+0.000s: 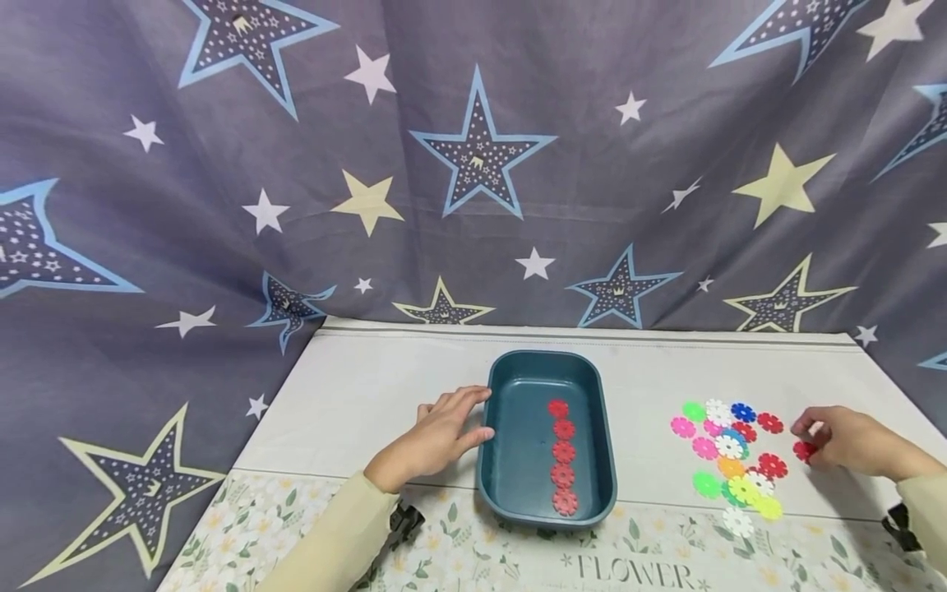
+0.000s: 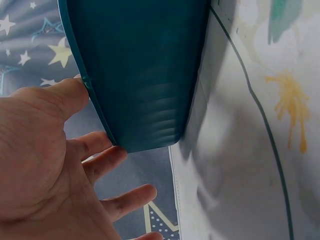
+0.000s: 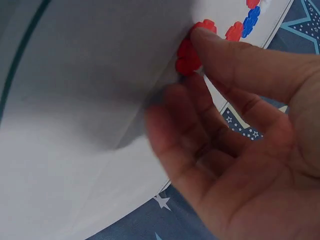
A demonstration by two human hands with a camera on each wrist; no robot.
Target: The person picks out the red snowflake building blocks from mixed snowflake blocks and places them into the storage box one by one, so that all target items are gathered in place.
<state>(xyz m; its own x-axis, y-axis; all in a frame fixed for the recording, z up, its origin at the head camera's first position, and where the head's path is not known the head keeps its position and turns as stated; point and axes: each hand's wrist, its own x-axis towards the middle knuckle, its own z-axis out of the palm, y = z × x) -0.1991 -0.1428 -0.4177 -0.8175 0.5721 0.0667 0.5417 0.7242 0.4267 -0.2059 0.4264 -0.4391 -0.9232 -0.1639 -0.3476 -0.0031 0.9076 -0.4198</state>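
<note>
the left hand is resting against the left rim of the dark teal tray, thumb and fingers spreading wide and touching the edge without wrapping it. at the right of the frame, the right hand is pinching a red disc narrowly between thumb and fingers.

the tray is sitting in the lower half, a little right of centre. its far rim is lying near the back edge of the tabletop, where the starry curtain is hanging; its near end is reaching over the floral strip. five red pieces are lining its right side, the tray floor showing on their left.

a stretch of white surface is separating the tray's right rim from the multicoloured pile, which is spreading just left of the right hand.
</note>
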